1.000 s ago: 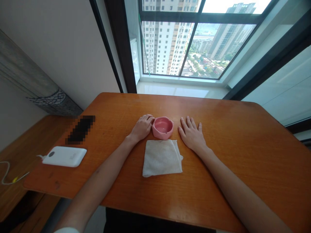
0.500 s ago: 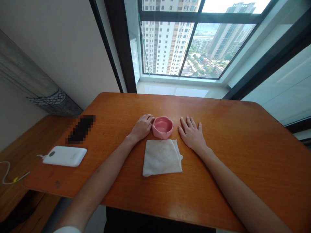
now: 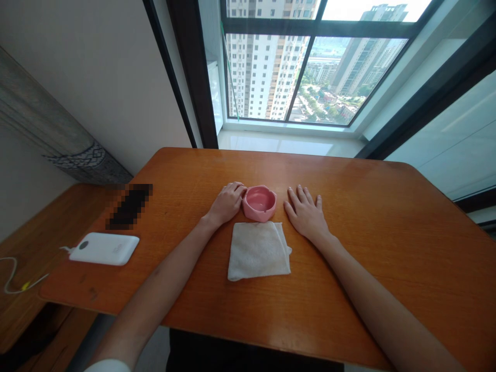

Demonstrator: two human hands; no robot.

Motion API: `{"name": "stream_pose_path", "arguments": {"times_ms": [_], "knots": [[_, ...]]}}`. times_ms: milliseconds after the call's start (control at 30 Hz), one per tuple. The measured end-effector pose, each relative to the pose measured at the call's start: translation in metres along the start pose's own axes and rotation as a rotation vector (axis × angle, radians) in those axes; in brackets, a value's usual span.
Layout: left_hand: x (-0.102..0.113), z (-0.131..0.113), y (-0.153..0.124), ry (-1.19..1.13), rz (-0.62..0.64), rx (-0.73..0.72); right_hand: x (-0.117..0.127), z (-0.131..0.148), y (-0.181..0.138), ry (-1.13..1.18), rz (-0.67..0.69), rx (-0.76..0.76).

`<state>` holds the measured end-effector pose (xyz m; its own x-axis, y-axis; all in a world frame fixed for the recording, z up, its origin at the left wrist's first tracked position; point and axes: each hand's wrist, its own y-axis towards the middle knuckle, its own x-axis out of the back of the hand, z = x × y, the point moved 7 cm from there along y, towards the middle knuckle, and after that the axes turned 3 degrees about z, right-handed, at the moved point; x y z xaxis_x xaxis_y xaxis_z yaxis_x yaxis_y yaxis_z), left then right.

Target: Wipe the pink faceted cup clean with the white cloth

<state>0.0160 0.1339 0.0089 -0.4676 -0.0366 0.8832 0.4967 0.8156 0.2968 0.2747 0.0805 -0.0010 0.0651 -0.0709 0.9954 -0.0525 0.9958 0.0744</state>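
At the near edge, a white band [image 3: 108, 366] is seen around the left forearm, which lies across a reddish-brown, smooth wooden table [image 3: 395, 243]. Left of that arm, a lower brown wooden surface [image 3: 58, 217] carries a thin white cable [image 3: 13, 271] with a yellow piece on it. A white, flat, round-cornered plastic device [image 3: 104, 249] lies on the table near its left edge, a white lead at one end. In front of the person, between the forearms, an off-white, folded fabric cloth [image 3: 259, 251] lies flat. Directly beyond it stands a pink, many-sided bowl [image 3: 259, 205] with a notched rim, upright on the table between the hands. The left hand [image 3: 228, 202] is at the bowl's left side, fingers slightly bent and apparently touching it; whether it grips cannot be told. The right hand [image 3: 308, 213] is open, palm down on the table, fingers spread, apart from the bowl and holding nothing. A dark object [image 3: 129, 206] beyond the device is obscured by pixelation. Farther back are a grey patterned curtain [image 3: 91, 155] and a dark-framed glass window [image 3: 315, 77], with tall buildings [image 3: 267, 72] outside.
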Motion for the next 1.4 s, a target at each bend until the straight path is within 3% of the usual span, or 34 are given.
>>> {"name": "stream_pose_path", "arguments": {"times_ms": [367,433,533,600,700,767,900,1000,1167,1267,1400], "knots": [[0.0,-0.001,0.0,-0.001,0.011,-0.002,0.006,-0.001,0.0,0.12,-0.112,0.021],[-0.001,0.0,0.0,0.0,0.009,-0.002,0.023,-0.004,-0.006,0.253,-0.254,0.026],[-0.001,0.001,0.0,-0.002,0.006,-0.005,0.062,0.0,-0.034,0.448,-0.57,0.098],[-0.002,0.001,0.0,-0.007,0.001,-0.011,0.08,0.029,-0.061,0.457,-0.643,0.337],[-0.002,0.001,0.0,-0.008,-0.002,-0.018,0.077,0.1,-0.106,0.396,-0.486,0.878],[-0.002,0.001,-0.001,-0.002,-0.002,-0.014,0.061,0.138,-0.123,0.325,-0.319,1.007],[-0.002,0.001,-0.001,0.004,-0.001,-0.007,0.031,0.168,-0.122,0.272,-0.059,0.926],[-0.003,0.001,0.0,0.007,0.005,-0.007,0.029,0.162,-0.12,0.263,-0.041,0.872],[-0.003,0.0,-0.001,0.001,-0.004,-0.013,0.033,0.141,-0.131,0.227,-0.027,0.613],[-0.002,0.0,-0.001,-0.004,-0.001,-0.015,0.032,0.144,-0.16,0.236,0.035,0.645],[-0.001,-0.001,-0.001,-0.009,0.002,-0.014,0.028,0.153,-0.21,0.266,0.064,0.837]]}}
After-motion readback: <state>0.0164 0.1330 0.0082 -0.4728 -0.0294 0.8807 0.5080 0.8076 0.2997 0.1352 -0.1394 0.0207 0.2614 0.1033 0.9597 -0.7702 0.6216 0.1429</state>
